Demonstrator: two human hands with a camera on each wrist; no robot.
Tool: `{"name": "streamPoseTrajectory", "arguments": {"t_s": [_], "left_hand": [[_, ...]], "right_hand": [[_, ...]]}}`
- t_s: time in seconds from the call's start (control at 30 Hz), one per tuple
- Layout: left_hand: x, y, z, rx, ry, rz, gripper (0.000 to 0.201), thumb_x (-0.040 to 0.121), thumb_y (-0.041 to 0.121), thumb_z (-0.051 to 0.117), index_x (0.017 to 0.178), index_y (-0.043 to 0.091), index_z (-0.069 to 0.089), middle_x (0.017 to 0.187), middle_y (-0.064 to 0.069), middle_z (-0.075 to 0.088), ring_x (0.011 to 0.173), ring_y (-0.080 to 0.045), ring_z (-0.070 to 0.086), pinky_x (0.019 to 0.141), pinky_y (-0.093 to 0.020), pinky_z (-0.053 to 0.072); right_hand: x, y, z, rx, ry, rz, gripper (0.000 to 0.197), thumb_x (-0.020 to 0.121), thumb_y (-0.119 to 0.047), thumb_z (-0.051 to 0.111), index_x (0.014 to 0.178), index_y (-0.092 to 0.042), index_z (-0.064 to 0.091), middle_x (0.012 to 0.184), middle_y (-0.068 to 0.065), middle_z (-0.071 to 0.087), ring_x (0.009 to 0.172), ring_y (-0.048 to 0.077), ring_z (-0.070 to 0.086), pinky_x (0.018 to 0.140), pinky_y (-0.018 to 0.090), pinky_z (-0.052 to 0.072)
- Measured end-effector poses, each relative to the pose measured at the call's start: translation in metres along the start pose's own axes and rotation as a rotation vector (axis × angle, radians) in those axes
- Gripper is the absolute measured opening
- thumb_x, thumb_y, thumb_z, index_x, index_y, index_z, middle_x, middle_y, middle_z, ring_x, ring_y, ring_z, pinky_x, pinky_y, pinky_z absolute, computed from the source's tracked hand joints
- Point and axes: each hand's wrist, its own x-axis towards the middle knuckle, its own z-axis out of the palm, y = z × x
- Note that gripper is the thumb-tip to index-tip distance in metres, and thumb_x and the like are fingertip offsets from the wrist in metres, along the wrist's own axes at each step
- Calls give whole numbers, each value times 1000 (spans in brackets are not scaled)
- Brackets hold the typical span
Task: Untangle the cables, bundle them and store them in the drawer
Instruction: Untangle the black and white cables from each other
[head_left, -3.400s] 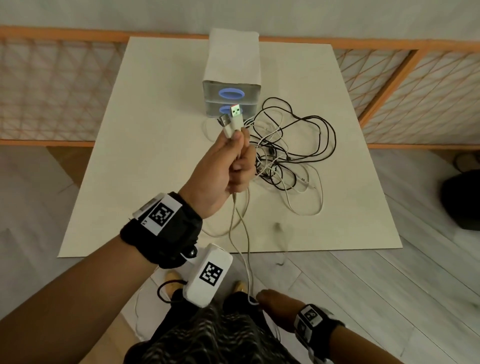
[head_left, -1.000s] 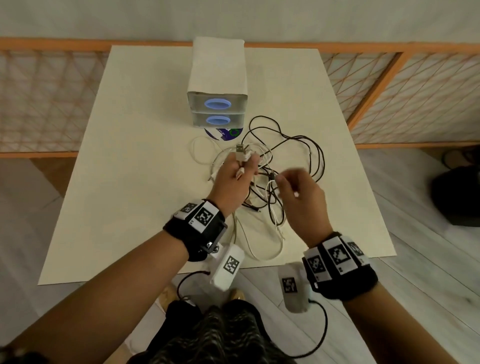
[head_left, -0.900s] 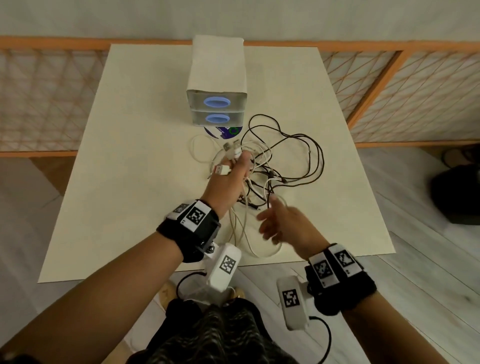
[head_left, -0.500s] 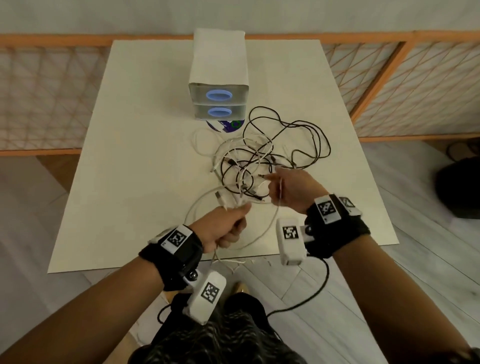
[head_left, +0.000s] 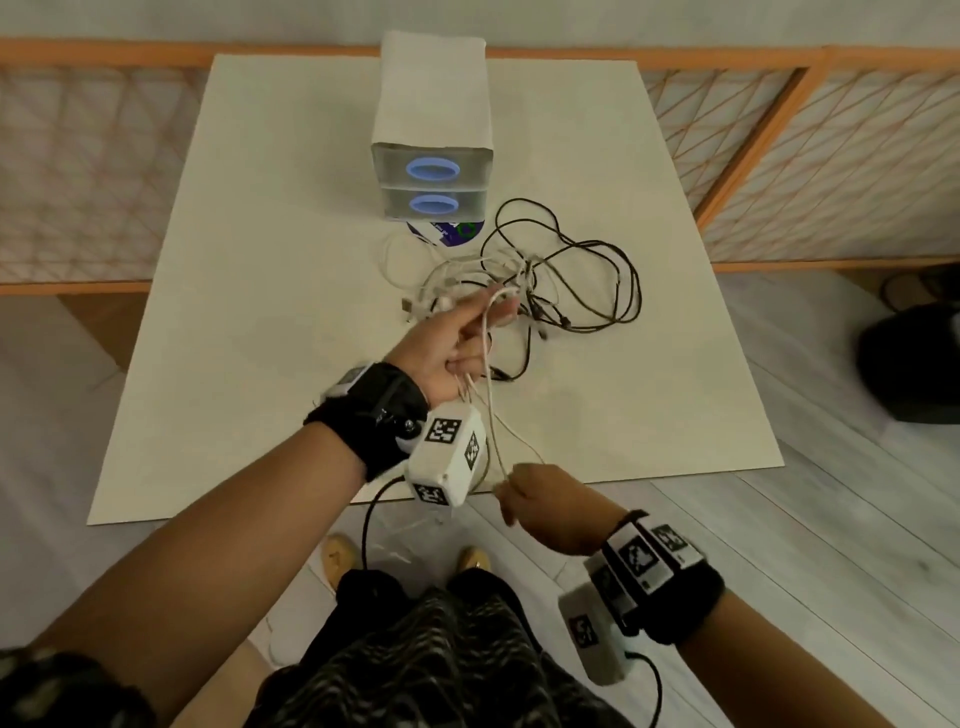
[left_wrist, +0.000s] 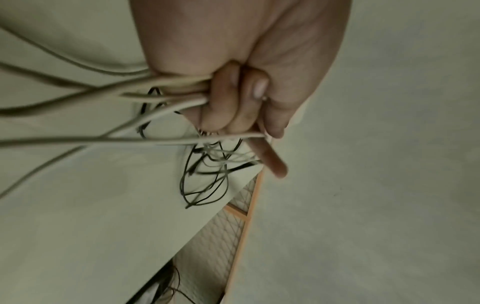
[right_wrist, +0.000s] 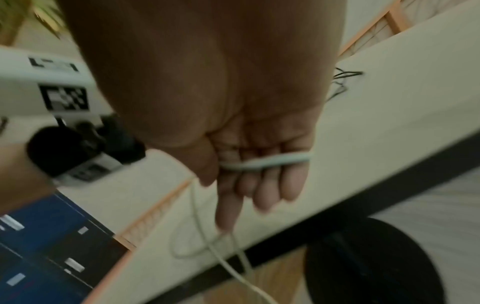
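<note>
A tangle of black and white cables (head_left: 571, 280) lies on the cream table (head_left: 260, 312), in front of a white two-drawer unit (head_left: 431, 171) with both drawers closed. My left hand (head_left: 452, 343) hovers by the tangle's near side. Its curled fingers (left_wrist: 233, 102) grip several strands of a white cable (left_wrist: 103, 92), with one finger pointing out. The white cable (head_left: 488, 395) runs back to my right hand (head_left: 524, 493) at the table's front edge. In the right wrist view the cable (right_wrist: 265, 161) crosses that hand's fingers (right_wrist: 259, 185), pinned by the thumb.
A round printed disc (head_left: 452, 231) lies just before the drawer unit. An orange lattice railing (head_left: 78, 156) runs behind and beside the table. A dark object (head_left: 914, 364) sits on the floor at the right. My feet (head_left: 337, 558) are under the table's front edge.
My left hand has moved forward from the table's front toward the tangle, still gripping white cable. My right hand has drawn back from the tangle to the front edge, pulling a white strand.
</note>
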Motion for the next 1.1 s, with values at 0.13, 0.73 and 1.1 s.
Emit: {"name": "streamPoseTrajectory", "arguments": {"t_s": [0.13,0.73,1.1], "left_hand": [[0,-14,-9,257,49,46,20,97,20,45,101,12,63,79,6,73,30,-4,23,31,-11,16],[1,-43,-16,415,29,-127,33,97,39,43,92,14,64,72,-1,55,36,-2,25,31,-14,15],[19,-54,-22,412,55,-50,13,95,20,52,91,24,64,91,-6,59,35,0,25,32,-13,14]], "right_hand": [[8,18,-5,693,142,-4,34,89,-19,56,122,-13,51,104,8,67,97,21,63,90,33,47],[34,5,-4,416,688,-85,25,96,-12,41,111,-11,61,70,-1,56,61,15,53,70,38,51],[38,30,0,603,506,-12,17,92,-12,49,97,-13,65,73,-2,65,67,12,59,74,26,49]]}}
